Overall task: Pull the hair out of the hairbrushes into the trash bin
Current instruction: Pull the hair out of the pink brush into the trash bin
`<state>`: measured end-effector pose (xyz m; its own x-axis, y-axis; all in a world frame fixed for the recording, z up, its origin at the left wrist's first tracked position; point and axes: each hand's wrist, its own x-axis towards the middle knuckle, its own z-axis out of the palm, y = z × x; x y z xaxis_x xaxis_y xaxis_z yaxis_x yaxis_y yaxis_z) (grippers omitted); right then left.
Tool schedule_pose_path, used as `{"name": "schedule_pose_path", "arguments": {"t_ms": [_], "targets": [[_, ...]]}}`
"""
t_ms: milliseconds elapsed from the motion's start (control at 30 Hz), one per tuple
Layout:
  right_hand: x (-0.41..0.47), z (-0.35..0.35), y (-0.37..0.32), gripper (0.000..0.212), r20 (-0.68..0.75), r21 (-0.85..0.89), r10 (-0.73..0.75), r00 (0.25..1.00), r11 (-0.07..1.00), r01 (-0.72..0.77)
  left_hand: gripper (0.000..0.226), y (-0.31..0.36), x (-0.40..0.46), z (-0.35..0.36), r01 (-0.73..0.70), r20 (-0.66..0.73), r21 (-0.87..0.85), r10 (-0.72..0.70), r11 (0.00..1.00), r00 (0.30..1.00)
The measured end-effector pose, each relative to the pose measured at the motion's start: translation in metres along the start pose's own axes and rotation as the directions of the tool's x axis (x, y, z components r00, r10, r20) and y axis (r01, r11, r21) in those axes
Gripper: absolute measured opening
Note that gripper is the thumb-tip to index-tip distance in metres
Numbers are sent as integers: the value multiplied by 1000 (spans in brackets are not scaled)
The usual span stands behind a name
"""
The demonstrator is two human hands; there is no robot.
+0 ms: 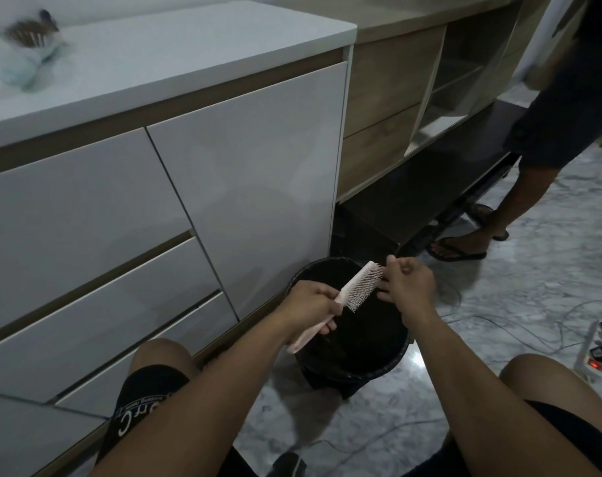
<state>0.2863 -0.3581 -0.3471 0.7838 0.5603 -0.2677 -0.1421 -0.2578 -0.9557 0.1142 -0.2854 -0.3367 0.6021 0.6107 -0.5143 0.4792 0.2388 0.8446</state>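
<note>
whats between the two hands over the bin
In the head view, the bristled head of the pink hairbrush lies between them: the left hand grips its handle, and the right hand picks at the bristles above the black trash bin.

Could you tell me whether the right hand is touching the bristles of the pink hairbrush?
Touching. The head view shows the right hand with its fingers meeting the bristle tips near the far end of the pink hairbrush, which the left hand holds over the trash bin.

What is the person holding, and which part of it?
The left hand holds a pink hairbrush by its handle, over the trash bin. The right hand picks at the bristles.
</note>
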Motion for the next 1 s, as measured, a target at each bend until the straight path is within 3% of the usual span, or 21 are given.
{"name": "schedule_pose_path", "arguments": {"t_ms": [133,200,300,467,700,833,933,1000], "targets": [[-9,3,-2,69,326,10,91,941,995,-100,27,-1,3,6,-81,-55,123,89,989,995],[-12,5,-1,81,390,43,106,915,990,-132,25,0,3,7,-106,-63,153,117,983,991],[-12,6,0,71,324,130,83,942,983,-132,26,1,2,7,-114,-74,166,128,980,989],[-6,4,-1,29,186,114,126,974,982,-149,30,1,2,5,-83,-64,142,93,986,994],[-2,2,2,3,-4,113,108,994,988,-107,30,0,4,8,-66,-72,153,78,986,994],[-1,1,5,11,-117,54,36,993,998,-30,31,3,3,11,-42,-73,137,52,990,996],[-2,1,4,18,-221,148,85,972,988,-53,32,6,3,8,-20,-95,83,27,996,995],[-2,1,3,19,-192,187,129,973,978,-93,32,7,4,3,-19,-97,8,19,1000,995]]}}
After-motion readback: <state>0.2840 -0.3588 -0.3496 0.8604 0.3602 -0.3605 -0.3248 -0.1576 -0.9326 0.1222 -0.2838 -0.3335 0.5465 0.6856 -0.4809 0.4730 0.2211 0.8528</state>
